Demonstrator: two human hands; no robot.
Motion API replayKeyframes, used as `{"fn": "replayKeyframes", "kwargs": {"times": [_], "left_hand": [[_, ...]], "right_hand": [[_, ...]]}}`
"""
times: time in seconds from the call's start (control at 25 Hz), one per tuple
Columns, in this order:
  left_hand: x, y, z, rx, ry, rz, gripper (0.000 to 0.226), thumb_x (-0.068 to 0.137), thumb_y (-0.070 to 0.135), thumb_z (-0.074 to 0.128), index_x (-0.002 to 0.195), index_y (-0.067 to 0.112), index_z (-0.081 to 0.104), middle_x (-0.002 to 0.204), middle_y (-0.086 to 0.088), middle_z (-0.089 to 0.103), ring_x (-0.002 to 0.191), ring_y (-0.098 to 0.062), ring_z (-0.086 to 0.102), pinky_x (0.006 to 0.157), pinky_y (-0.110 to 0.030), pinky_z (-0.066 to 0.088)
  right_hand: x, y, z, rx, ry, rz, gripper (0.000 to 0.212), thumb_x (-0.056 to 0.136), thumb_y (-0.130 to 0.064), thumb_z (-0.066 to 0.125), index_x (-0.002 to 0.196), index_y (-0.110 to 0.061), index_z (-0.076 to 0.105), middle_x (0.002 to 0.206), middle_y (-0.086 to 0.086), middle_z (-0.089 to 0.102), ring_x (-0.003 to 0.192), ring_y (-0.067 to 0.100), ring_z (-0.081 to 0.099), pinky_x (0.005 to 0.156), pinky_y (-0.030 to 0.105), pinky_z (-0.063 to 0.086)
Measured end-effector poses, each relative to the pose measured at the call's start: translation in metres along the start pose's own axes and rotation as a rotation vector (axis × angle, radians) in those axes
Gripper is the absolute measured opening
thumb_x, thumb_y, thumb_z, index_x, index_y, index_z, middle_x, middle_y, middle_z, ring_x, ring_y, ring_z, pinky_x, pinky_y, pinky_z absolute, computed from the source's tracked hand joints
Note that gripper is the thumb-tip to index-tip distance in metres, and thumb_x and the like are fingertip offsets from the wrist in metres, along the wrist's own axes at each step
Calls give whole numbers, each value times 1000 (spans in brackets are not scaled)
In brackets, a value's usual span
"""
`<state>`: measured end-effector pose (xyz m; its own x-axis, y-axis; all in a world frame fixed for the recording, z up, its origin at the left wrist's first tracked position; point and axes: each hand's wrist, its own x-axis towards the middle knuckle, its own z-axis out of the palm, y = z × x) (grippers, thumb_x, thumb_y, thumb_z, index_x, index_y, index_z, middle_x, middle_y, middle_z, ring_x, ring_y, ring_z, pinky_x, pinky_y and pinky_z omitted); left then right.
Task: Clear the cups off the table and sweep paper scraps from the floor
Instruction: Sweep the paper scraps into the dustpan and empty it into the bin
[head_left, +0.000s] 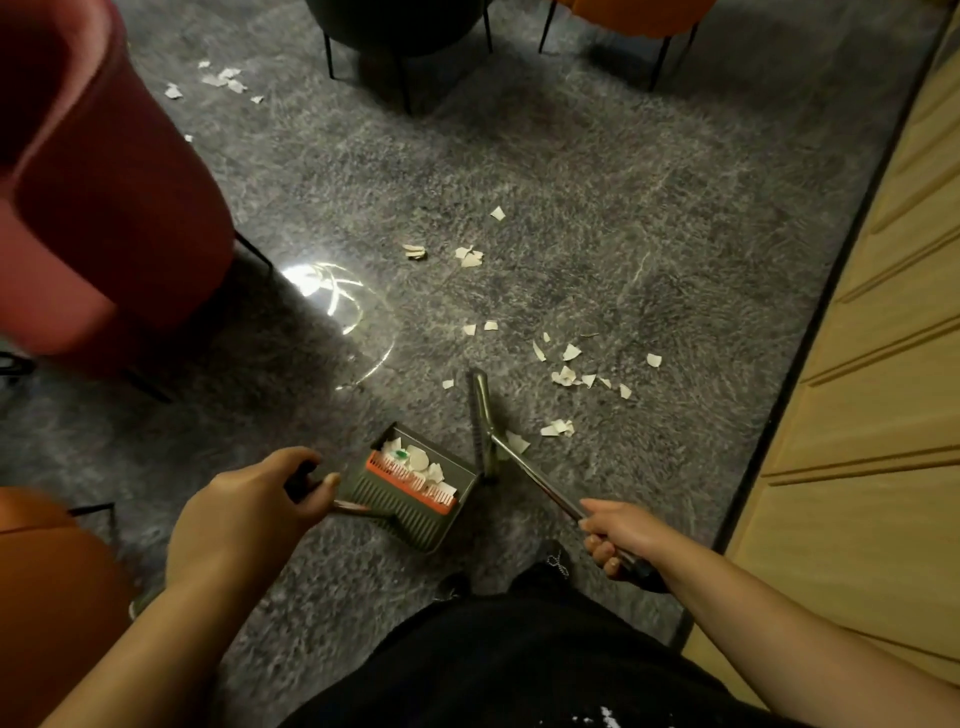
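Grey mottled floor (597, 208), glossy, with a bright patch of reflected light (322, 288). Red armchair (104, 197) at left on thin black legs. Dark chair (400, 26) and orange chair (634, 13) at top. Orange seat (47, 587) lower left. Pale wood panelling (878, 364) along right.

**Open floor ahead, sides hemmed in**

Grey floor (597, 208) wide open fwd & centre. Red armchair (98, 197) crowds left; orange seat (47, 597) near left, low. Wood panel wall (883, 364) shuts off right. Dark chair legs (405, 78) block far end.
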<state>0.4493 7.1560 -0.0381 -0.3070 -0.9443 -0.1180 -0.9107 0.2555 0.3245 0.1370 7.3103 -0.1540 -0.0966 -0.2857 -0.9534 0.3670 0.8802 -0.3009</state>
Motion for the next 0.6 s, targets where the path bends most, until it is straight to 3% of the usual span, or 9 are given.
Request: {"fn": "replayKeyframes", "kwargs": {"times": [0.24,0.44,0.6], "left_hand": [[-14,-61,-12,7,20,-76,35,80,36,75,110,20,70,85,-6,73,73,-27,67,58,-31,52],[-24,-87,-12,22,44,-148,33,76,37,78,104,22,73,80,-5,74,68,-29,68,51,-24,38],[-28,-90,-9,12,36,-257,33,77,40,77,107,27,72,83,-3,74,72,-27,68,54,-27,44]], "right_hand": [[12,-13,55,-132,-55,11,58,98,1,32,150,-20,20,58,3,33,31,3,30,32,13,26],[29,-30,76,-219,-91,61,55,99,-1,33,149,-21,23,60,2,34,31,3,31,31,13,26],[52,-49,80,-274,-113,109,47,99,-2,33,144,-14,31,59,2,34,30,3,31,31,11,24]]}}
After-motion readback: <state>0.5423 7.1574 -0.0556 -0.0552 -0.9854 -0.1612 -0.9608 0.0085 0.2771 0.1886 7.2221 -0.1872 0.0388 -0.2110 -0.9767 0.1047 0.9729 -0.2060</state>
